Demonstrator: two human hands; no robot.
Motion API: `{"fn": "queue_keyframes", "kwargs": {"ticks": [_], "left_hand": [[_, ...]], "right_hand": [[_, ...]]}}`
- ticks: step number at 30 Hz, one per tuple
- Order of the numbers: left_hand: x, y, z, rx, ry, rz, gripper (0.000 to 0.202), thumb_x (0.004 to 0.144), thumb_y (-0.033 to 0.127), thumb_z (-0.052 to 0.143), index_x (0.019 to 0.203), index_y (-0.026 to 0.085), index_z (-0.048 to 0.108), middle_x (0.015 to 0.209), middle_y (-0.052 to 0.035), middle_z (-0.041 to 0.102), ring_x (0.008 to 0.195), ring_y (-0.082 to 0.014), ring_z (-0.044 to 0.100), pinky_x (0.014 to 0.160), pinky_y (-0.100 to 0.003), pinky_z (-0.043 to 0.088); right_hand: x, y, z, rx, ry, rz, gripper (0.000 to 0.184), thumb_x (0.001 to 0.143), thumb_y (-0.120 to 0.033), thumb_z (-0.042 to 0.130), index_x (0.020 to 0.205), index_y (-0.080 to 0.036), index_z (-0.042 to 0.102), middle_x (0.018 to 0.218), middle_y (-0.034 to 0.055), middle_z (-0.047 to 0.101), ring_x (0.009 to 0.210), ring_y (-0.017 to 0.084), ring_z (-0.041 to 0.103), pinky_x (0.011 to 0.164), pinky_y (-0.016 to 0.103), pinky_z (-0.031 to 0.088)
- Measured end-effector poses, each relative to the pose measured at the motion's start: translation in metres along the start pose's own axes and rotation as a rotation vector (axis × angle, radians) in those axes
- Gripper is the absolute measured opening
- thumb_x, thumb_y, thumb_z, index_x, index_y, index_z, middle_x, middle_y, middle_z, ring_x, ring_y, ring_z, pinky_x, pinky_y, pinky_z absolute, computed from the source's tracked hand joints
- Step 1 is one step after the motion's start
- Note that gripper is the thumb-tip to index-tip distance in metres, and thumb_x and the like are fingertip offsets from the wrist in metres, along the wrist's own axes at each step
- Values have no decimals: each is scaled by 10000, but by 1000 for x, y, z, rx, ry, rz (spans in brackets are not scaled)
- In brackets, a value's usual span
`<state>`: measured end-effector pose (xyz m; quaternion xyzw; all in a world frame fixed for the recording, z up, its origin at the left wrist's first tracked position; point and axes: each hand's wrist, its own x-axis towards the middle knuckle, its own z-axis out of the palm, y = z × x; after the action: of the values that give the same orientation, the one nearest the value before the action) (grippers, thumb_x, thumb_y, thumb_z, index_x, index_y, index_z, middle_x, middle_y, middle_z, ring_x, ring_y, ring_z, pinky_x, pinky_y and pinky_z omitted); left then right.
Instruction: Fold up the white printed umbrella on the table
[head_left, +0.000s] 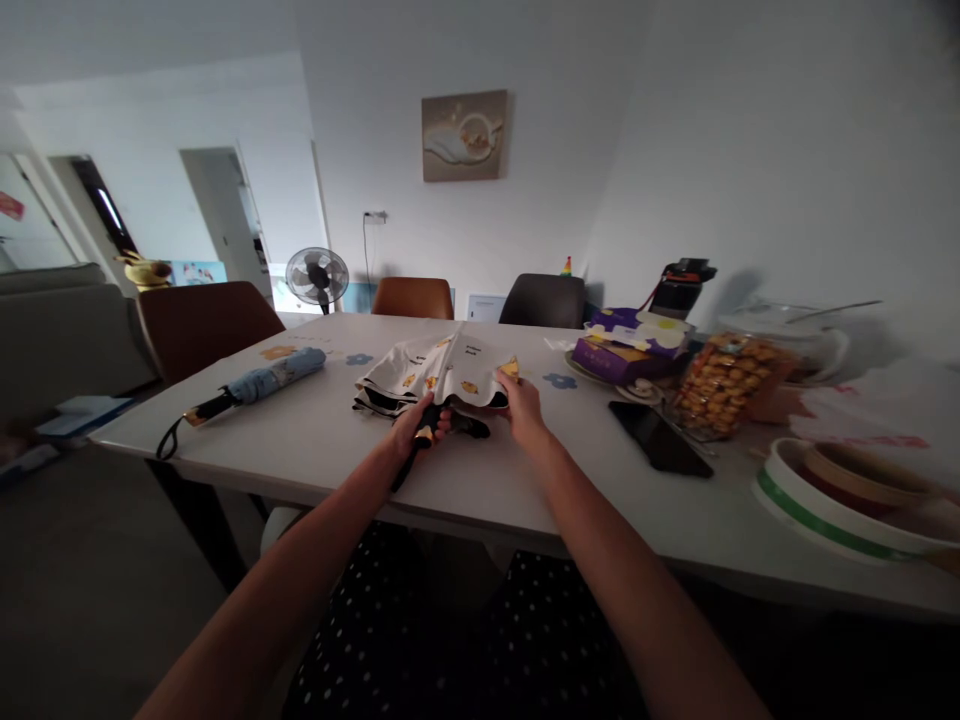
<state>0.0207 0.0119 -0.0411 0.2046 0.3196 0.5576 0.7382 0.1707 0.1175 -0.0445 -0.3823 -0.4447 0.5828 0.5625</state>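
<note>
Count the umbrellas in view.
2: the blue umbrella lies at left on the table; the white umbrella is held by the left hand and right hand.

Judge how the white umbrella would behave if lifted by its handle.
The white umbrella would probably flop, since its fabric lies in loose folds. Its dark handle, gripped by the left hand, looks rigid and should bend little.

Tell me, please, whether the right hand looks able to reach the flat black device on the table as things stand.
Probably yes, once freed: the right hand grips the edge of the white umbrella, but only bare tabletop shows between that hand and the flat black device.
</note>
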Motion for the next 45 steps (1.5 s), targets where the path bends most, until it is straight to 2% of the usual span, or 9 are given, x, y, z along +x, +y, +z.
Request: {"fn": "queue_keyframes", "kwargs": {"ticks": [3,5,11,13,19,27,34,40,45], "left_hand": [[1,0,-2,-15,6,12,350,918,385,326,728,126,464,578,4,420,419,-44,410,335,-117,361],[2,0,-4,-42,0,35,321,914,373,348,744,127,464,590,5,426,428,-43,421,340,-115,358],[3,0,-4,-76,21,69,305,920,351,336,756,126,460,591,8,428,426,-46,420,346,-124,356],[3,0,-4,-76,23,52,313,920,358,334,754,123,459,584,8,426,422,-49,417,342,-128,355],[6,1,-4,-75,32,39,349,926,372,297,729,124,444,570,4,422,421,-54,410,325,-129,341],[5,1,-5,-33,19,31,365,928,368,288,707,127,450,558,4,418,411,-56,405,323,-136,343],[7,0,-6,-55,-2,45,373,925,380,292,748,109,478,576,-6,437,425,-57,420,325,-129,344],[4,2,-5,-126,-13,50,378,925,396,276,730,123,448,577,0,425,423,-53,404,326,-120,345],[8,0,-9,-147,-41,59,380,917,414,275,736,132,454,587,-7,425,428,-66,402,314,-133,325]], "right_hand": [[8,2,-6,-106,205,-45,478,600,-289,639,1046,-134,562,802,42,632,661,172,595,493,256,484],[9,-1,-10,-155,225,-90,560,590,-286,651,1118,-144,530,847,44,629,707,169,598,547,248,488],[-4,-19,-26,-340,-296,-182,688,558,-217,687,1222,-265,511,1120,32,580,918,193,572,740,299,495],[-5,-22,-32,-418,-358,-234,750,560,-202,686,1272,-283,466,1216,36,526,1013,207,536,824,329,469],[7,-19,-37,-515,-257,-331,661,617,-227,606,1265,-212,474,1201,73,544,993,216,549,838,352,455],[9,-13,-28,-761,48,-582,227,686,-274,517,815,-162,667,933,89,618,829,191,554,823,341,420],[1,-42,14,-547,117,-689,290,773,-364,442,545,-185,449,565,-14,470,595,126,435,593,247,354],[-2,-42,79,-372,18,-620,320,842,-354,357,565,-196,382,550,-24,414,554,108,401,532,233,311],[1,-47,96,-483,-40,-609,351,845,-396,386,565,-189,431,540,-17,438,546,102,430,495,214,315]]}}
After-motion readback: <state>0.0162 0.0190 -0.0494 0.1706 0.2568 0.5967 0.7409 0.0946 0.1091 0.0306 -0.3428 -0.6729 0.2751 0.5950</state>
